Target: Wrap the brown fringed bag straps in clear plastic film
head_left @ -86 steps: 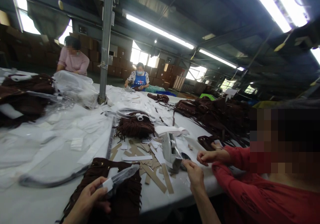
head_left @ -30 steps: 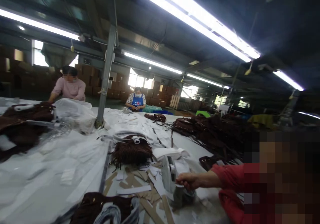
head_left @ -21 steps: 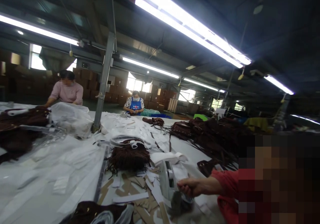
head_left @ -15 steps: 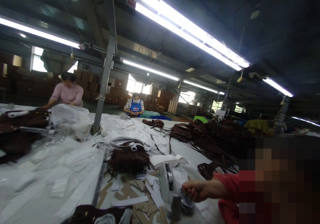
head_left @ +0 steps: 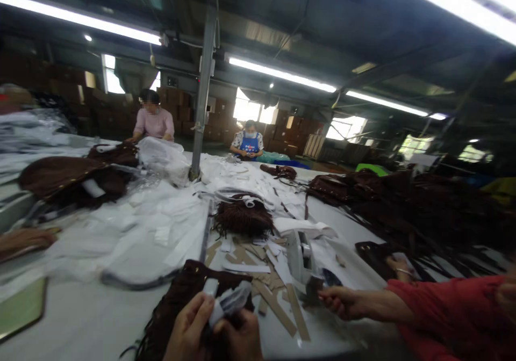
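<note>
At six o'clock, over brown fringed bag point(head_left: 179, 294): left hand point(head_left: 190, 323) pinches plastic-wrapped bundle point(head_left: 234, 300); right hand point(head_left: 242, 337) curled close, grip hidden, can't tell. Wrap could spring loose if left pinch eases; co-worker's hand point(head_left: 337, 301), three o'clock, could crowd.

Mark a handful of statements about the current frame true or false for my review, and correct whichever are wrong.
1. The wearer's left hand and right hand are close together over the near bag. True.
2. The left hand holds nothing. False: it pinches a wrapped piece.
3. A co-worker's hand is close to the tape dispenser. True.
4. The tape dispenser lies on the near bag. False: it stands on the table, beside cardboard strips.
5. A person across the table wears a blue apron. True.
</note>
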A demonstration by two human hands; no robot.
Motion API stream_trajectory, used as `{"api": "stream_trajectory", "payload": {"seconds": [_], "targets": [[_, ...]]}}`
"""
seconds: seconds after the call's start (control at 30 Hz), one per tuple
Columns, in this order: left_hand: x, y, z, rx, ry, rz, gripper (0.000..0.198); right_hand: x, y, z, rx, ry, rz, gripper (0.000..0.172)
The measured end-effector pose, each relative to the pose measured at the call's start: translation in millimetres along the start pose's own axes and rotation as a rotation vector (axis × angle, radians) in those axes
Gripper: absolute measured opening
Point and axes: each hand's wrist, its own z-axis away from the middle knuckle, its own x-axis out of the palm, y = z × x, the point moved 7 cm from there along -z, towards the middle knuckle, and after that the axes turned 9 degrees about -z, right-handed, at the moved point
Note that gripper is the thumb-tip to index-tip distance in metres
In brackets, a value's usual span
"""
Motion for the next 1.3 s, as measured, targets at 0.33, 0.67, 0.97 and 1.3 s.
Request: {"api": "stream_trajectory", "payload": {"seconds": [0.33, 0.67, 0.97, 1.3], "targets": [[-10.2, -22, 4, -0.174, -0.028, 0.183, 0.048, 97, 6, 15, -0.157, -0.013, -0.079, 0.034], [-4.5, -37, -8, -0.191, -0.123, 0.258, 0.049, 84, -2, 21, -0.273, 0.151, 0.227, 0.036], [-13.5, -32, -20, -0.1, -0.185, 0.123, 0.051, 98, -28, 3, -0.823, 0.014, 0.966, 0.05], [-176.6, -60, -57, -0.248, 0.611, 0.496, 0.01, 31, -55, -64, -0.63, 0.639, 1.111, 0.044]]}}
